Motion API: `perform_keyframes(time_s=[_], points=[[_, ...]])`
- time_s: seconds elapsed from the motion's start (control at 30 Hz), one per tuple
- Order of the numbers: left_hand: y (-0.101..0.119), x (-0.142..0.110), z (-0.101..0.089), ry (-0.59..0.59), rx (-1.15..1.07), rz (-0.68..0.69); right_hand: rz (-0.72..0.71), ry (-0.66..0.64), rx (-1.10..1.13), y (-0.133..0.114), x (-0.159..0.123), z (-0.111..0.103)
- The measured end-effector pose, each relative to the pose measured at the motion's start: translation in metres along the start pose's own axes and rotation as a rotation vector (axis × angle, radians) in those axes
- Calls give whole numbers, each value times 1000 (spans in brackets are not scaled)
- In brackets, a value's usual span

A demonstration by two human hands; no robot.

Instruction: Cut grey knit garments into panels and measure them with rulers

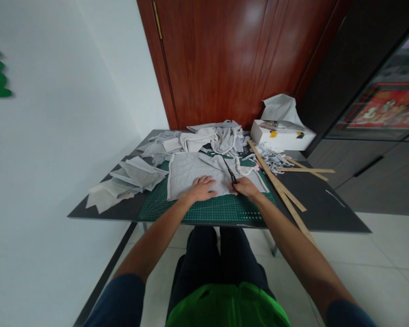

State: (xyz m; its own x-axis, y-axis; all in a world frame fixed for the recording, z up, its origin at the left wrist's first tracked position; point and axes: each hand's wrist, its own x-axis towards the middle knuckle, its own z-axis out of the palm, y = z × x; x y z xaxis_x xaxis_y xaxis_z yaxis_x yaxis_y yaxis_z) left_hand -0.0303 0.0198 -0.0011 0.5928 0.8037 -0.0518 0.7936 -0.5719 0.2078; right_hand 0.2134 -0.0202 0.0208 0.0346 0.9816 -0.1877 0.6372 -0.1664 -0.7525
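Note:
A piece of light grey quilted fabric [183,175] with pale edging lies spread on the green cutting mat [204,212]. On its front middle part rests my left hand [202,187], flat with the fingers stretched out. My right hand [244,186] grips dark scissors [230,171] by the handles. Their blades point away from me and to the left, over the fabric; whether they touch it I cannot tell. Near the fabric's right side is a small pink piece [256,167], too small to make out.
Folded fabric pieces [138,175] lie at the left, and a fabric heap [221,136] along the back. Wooden rulers [279,186] cross the right side, one past the front edge. Fabric scraps [272,159] lie before a white box [282,136]. A wooden door [218,63] stands behind.

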Motion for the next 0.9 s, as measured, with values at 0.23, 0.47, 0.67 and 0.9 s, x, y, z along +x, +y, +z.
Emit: perform_keyframes(time_s=[0.23, 0.47, 0.67, 0.9], points=[[8, -1, 4, 126, -26, -5, 39, -123, 530, -7, -25, 27], [17, -9, 3, 200, -31, 104, 56, -232, 778, -8, -45, 34], [25, -14, 4, 210, -55, 103, 98, -257, 837, -7, -51, 40], [27, -14, 16, 275, -25, 112, 158, -283, 877, -8, -65, 48]])
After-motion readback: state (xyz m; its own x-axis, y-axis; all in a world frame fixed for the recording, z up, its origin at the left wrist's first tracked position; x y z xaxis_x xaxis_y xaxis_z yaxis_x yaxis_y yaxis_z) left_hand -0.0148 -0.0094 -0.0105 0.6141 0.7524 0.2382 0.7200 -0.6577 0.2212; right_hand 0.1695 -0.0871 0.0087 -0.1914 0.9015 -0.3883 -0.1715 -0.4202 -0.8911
